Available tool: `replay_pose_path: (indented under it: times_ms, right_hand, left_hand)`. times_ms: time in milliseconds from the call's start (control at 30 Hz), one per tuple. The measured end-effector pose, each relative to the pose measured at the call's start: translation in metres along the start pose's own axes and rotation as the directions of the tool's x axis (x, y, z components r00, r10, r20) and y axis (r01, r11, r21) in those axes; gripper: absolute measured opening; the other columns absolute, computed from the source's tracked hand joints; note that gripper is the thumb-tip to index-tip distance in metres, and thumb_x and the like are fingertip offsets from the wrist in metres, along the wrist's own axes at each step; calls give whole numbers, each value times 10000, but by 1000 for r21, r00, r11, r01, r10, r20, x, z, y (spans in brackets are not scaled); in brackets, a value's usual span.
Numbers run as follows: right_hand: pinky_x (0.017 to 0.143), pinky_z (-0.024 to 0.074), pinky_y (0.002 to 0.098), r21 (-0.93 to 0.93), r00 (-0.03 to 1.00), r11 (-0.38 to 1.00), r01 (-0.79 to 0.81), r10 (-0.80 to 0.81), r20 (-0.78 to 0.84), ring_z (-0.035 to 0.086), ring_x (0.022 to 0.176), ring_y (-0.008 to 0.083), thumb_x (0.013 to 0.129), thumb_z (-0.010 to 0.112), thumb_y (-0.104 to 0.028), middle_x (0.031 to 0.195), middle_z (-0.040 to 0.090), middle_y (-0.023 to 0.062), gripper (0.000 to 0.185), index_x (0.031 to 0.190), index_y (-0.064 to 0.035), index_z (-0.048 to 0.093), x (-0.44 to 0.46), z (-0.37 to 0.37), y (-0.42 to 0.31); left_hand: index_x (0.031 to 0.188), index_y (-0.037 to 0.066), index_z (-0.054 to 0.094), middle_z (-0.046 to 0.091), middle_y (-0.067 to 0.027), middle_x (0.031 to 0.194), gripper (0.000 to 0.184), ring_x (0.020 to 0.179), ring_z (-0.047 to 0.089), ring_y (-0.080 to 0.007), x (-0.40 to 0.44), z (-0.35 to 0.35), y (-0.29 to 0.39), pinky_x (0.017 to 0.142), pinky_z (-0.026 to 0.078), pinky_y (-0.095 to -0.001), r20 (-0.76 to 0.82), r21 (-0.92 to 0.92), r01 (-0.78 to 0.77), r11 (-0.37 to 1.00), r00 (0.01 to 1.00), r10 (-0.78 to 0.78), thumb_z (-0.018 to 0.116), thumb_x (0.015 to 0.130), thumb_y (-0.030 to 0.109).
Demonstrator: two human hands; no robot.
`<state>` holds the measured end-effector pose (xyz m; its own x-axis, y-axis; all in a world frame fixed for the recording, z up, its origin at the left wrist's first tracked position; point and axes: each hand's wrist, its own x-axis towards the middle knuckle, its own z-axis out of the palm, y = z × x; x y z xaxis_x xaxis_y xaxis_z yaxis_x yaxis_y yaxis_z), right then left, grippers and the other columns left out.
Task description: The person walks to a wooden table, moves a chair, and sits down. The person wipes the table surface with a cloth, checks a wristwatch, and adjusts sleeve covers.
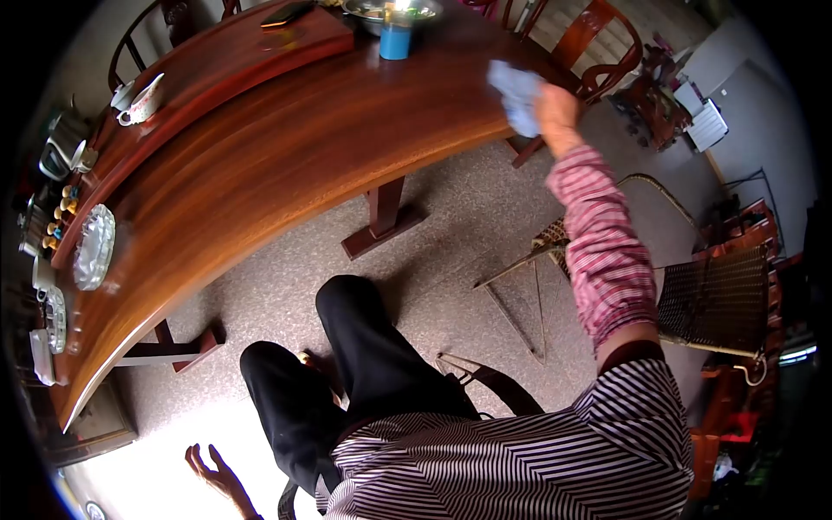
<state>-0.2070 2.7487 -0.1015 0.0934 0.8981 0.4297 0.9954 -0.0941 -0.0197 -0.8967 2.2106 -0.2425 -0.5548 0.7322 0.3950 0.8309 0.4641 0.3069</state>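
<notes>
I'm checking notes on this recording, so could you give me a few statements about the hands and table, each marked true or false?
1. The right hand holds a light blue cloth. True.
2. Both hands hold cloths. False: the left hand is open and appears empty.
3. A blue container stands on the wooden table. True.
4. The right forearm's covering is plain black. False: it is a red-and-white checked sleeve.

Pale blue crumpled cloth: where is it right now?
In the head view's upper right, the cloth is in the person's right hand, near the glossy brown wooden table's right end.
</notes>
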Motion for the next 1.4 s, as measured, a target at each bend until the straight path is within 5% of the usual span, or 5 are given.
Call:
replay_pose_path:
  times_ms: [133, 333, 767, 1233, 1400]
  right_hand:
    - [841, 515, 418, -324, 965, 911, -254, 218, -144, 647, 936, 365, 779, 705, -332, 986, 686, 156, 326, 988, -82, 700, 0, -6, 139]
    - [901, 485, 351, 97, 933, 993, -71, 100, -345, 659, 1005, 291, 838, 687, -409, 1067, 684, 189, 508, 1149, -9, 651, 2, -38, 191]
    - [881, 497, 368, 488, 776, 608, 626, -548, -312, 627, 1053, 333, 890, 645, -140, 1145, 647, 185, 357, 1226, -29, 599, -106, -51, -248]
    - [842, 517, 366, 730, 574, 175, 660, -745, -341, 651, 995, 321, 896, 625, -92, 1105, 660, 182, 352, 1230, 9, 577, -198, -89, -468]
    - [853, 493, 303, 941, 653, -123, 314, -691, -309, 641, 921, 183, 930, 614, -150, 1036, 693, 118, 325, 1208, 18, 610, -196, -120, -535]
  left_hand:
    - [1099, -33, 563, 548, -206, 1149, 245, 1053, 556, -368, -9, 4, 3, 894, 450, -469, 84, -23, -20, 1000, 996, 21, 613, 905, 108]
    - [1095, -41, 546, 531, -190, 1123, 240, 1040, 531, -335, -19, 3, 7, 907, 432, -424, 139, -182, 28, 983, 990, -3, 622, 875, 21]
    - [1052, 1, 576, 563, -168, 1031, 326, 964, 555, -365, -42, -37, 47, 803, 469, -428, 161, -73, 89, 993, 984, -76, 712, 773, 103]
    - [1024, 6, 597, 578, -159, 968, 346, 917, 579, -355, -59, -40, 40, 769, 485, -418, 431, -181, 161, 970, 900, -69, 719, 794, 234]
    - [1101, 20, 574, 576, -156, 1010, 451, 972, 567, -338, -58, -61, 48, 823, 468, -422, 597, -45, 84, 995, 801, -40, 732, 786, 301]
